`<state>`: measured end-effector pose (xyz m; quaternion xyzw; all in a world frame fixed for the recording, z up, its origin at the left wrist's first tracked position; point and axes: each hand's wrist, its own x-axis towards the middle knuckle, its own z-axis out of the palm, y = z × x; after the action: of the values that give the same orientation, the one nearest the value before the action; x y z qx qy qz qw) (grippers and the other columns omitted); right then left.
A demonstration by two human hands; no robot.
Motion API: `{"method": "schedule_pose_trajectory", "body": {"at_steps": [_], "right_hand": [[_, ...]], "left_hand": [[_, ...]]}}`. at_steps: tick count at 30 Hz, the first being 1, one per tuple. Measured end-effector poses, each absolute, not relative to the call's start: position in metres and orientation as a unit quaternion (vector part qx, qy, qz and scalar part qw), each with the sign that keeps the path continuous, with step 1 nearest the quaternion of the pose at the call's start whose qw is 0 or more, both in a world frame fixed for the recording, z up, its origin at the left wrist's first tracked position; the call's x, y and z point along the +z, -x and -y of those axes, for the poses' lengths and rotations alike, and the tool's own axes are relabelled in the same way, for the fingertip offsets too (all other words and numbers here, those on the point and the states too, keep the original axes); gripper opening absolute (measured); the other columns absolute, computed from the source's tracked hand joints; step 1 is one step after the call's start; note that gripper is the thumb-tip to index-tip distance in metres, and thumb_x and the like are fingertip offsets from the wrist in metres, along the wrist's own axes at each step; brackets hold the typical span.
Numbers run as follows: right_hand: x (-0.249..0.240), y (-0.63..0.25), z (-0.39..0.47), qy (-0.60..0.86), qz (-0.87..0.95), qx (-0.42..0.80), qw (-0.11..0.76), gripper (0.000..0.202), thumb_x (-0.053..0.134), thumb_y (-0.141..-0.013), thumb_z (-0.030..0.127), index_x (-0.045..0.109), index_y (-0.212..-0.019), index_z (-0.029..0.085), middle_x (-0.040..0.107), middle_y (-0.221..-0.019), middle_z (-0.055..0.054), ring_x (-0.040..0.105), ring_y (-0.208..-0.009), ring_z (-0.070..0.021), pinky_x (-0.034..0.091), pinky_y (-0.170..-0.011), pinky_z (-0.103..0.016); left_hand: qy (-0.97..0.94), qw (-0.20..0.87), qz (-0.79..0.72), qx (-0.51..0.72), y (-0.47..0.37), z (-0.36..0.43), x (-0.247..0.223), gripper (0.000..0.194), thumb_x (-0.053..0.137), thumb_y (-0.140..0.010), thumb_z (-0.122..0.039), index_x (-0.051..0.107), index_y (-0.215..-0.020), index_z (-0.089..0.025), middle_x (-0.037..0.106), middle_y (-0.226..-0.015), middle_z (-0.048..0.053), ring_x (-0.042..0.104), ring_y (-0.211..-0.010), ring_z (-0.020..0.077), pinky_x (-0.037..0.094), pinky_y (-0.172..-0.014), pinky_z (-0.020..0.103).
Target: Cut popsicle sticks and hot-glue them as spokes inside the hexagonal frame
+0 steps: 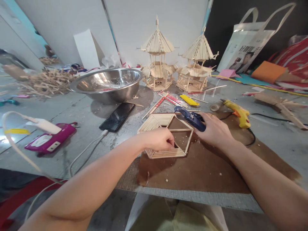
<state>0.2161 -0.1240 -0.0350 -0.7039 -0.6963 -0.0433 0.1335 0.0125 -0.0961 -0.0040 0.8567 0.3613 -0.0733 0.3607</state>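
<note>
The left hand (160, 139) rests with curled fingers on the near edge of a hexagonal stick frame (166, 134), pinching or pressing its sticks; whether it truly grips one cannot be told. The right hand (214, 131) is closed around a blue tool (190, 118) (cutter or pliers, the kind is unclear), whose tip lies at the frame's far right corner. The frame lies flat on a brown board (204, 166) at the table's near edge, some of its wedges filled with sticks, the others open.

Just right of the blue tool, a yellow glue gun (237, 112) lies on the board with its black cord trailing beside it. Beyond the frame lie loose sticks (166, 101), some red, and a yellow knife (189, 100). A black phone (117, 117) lies left of the frame, in front of a steel bowl (108, 84). Two stick pagodas (176, 61) stand at the back wall. A white tote bag (247, 45) at the far right carries print too small to read. At the left sits a pink device (49, 139) with a white charger (44, 125) on it, its labels illegible.
</note>
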Motion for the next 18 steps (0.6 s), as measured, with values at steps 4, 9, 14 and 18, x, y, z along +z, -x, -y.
{"method": "schedule_pose_trajectory", "body": {"at_steps": [4, 9, 14, 18], "right_hand": [[-0.0344, -0.2162, 0.1243, 0.7, 0.7, -0.05, 0.132, 0.047, 0.046, -0.067, 0.04, 0.043, -0.111, 0.023, 0.057, -0.099, -0.006, 0.052, -0.085, -0.0231, 0.037, -0.066, -0.031], [-0.036, -0.2168, 0.1244, 0.701, 0.698, -0.056, 0.135, 0.048, 0.047, -0.066, 0.041, 0.043, -0.111, 0.023, 0.058, -0.098, -0.006, 0.052, -0.084, -0.0238, 0.037, -0.066, -0.032], [-0.0363, -0.2173, 0.1246, 0.699, 0.701, -0.049, 0.136, 0.046, 0.047, -0.066, 0.041, 0.044, -0.109, 0.023, 0.058, -0.096, -0.006, 0.053, -0.084, -0.024, 0.037, -0.065, -0.032], [-0.0349, -0.217, 0.125, 0.699, 0.701, -0.048, 0.134, 0.046, 0.046, -0.067, 0.041, 0.044, -0.109, 0.022, 0.058, -0.095, -0.006, 0.053, -0.083, -0.0241, 0.037, -0.065, -0.032]], "left_hand": [[-0.82, 0.414, -0.383, -0.095, -0.0102, 0.0972, -0.0035, 0.014, 0.049, -0.065, -0.02, 0.062, -0.067, -0.015, 0.053, -0.049, -0.003, 0.043, -0.034, 0.0056, 0.03, -0.036, 0.017], [-0.809, 0.428, -0.39, -0.101, -0.0096, 0.097, -0.002, 0.014, 0.05, -0.065, -0.02, 0.063, -0.069, -0.016, 0.05, -0.044, -0.003, 0.041, -0.032, 0.006, 0.032, -0.035, 0.017], [-0.809, 0.429, -0.387, -0.109, -0.009, 0.0943, -0.0025, 0.015, 0.051, -0.065, -0.02, 0.064, -0.071, -0.016, 0.047, -0.038, -0.003, 0.038, -0.028, 0.006, 0.03, -0.033, 0.018], [-0.82, 0.419, -0.373, -0.113, -0.0085, 0.092, -0.0044, 0.015, 0.053, -0.065, -0.023, 0.064, -0.071, -0.016, 0.049, -0.042, -0.003, 0.037, -0.029, 0.0048, 0.028, -0.034, 0.017]]}}
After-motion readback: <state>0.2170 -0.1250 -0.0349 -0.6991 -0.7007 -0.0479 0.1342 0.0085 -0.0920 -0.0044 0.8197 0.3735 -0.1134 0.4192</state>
